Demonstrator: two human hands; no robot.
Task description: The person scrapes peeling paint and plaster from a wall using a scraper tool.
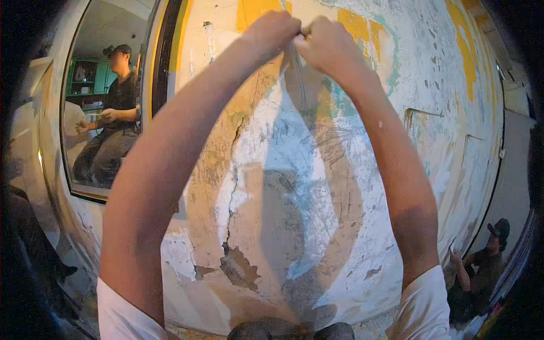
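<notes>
Both my arms reach up in front of a painted plaster wall (276, 204). My left hand (276, 32) and my right hand (327, 44) meet near the top of the view, their fingers curled in and almost touching. A small dark spot shows between the fingertips; whether it is a held thing or a gap cannot be made out. Yellow paint patches (361, 29) surround the hands. Below them runs a crack (231, 199), ending at a flaked patch of bare plaster (240, 267). Shadows of my arms fall across the wall.
At left, a dark-framed mirror or window (87, 189) shows a seated person (121, 97) in a cap, holding something thin. Another person (480, 272) in a cap is low at the right. My dark-clad knees or shoes (250, 329) show at the wall's foot.
</notes>
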